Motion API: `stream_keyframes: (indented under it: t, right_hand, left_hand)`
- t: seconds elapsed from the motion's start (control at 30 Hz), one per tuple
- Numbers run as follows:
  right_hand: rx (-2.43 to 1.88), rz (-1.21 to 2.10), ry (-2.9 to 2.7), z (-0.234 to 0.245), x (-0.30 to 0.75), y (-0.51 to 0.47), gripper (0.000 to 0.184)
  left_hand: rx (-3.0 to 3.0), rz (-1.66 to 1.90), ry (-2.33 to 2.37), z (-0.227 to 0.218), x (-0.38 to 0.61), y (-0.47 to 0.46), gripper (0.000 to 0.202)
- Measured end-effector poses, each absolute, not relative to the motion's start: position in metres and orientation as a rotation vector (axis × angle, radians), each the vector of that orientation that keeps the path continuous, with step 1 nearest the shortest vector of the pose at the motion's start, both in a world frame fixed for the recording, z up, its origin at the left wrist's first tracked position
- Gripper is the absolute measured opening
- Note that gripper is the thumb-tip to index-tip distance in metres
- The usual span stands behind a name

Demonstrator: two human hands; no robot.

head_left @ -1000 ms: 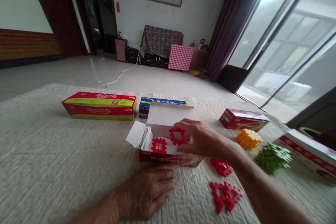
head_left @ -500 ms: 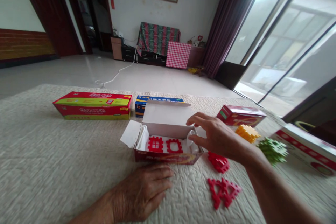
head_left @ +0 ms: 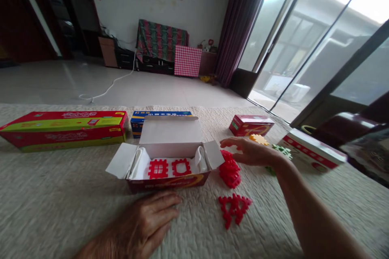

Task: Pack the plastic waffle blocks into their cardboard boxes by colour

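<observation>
An opened cardboard box (head_left: pixel 170 126) stands in front of me with its lid and side flaps folded out. On its white lining lie two red plastic building pieces, one a cross-barred window square (head_left: pixel 158 168) and the other an open frame (head_left: pixel 181 167). My left hand (head_left: pixel 152 218) rests on the cloth just before the box, fingers stretched out and holding nothing. Above a heap of red interlocking pieces (head_left: pixel 230 172), right of the box, hovers my right hand (head_left: pixel 251 150), thumb and fingers apart. Two red triangular pieces (head_left: pixel 235 207) lie nearer to me.
A long red and yellow-green box (head_left: pixel 69 129) and a blue box (head_left: pixel 162 114) stand behind on the left and middle. To the right are a dark red box (head_left: pixel 251 124), a white and red box (head_left: pixel 314 149), yellow pieces (head_left: pixel 259 139) and green pieces (head_left: pixel 282 151).
My right hand has moved from the box's right end out to the red heap beside it. The view has turned to the right. My left hand stays by the box's front.
</observation>
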State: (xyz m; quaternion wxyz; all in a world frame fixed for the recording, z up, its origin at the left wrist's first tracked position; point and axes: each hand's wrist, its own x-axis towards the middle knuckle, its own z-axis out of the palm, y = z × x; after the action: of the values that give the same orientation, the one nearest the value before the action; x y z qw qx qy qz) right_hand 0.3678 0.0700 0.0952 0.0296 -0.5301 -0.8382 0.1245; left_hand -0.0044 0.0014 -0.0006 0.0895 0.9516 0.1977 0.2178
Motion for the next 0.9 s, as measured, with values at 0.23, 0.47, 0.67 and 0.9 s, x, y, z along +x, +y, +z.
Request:
stream_keyframes:
  t: [0.23, 0.47, 0.67, 0.9]
  right_hand:
    - [-1.740, 0.625, -2.525, 0.084, 0.365, 0.083, 0.052]
    - [-1.715, 0.641, -2.507, 0.079, 0.366, 0.086, 0.041]
    - [-1.621, 0.446, -2.473, 0.084, 0.378, 0.086, 0.029]
    - [-1.417, 0.274, -2.223, 0.108, 0.358, 0.069, 0.038]
  left_hand:
    - [2.825, 0.669, 0.574, 0.000, -0.003, 0.003, 0.035]
    - [2.779, 0.662, 0.564, 0.000, -0.004, 0.001, 0.038]
    - [2.760, 0.665, 0.560, 0.001, -0.002, 0.001, 0.037]
    - [2.730, 0.693, 0.541, 0.010, 0.002, 0.000, 0.029]
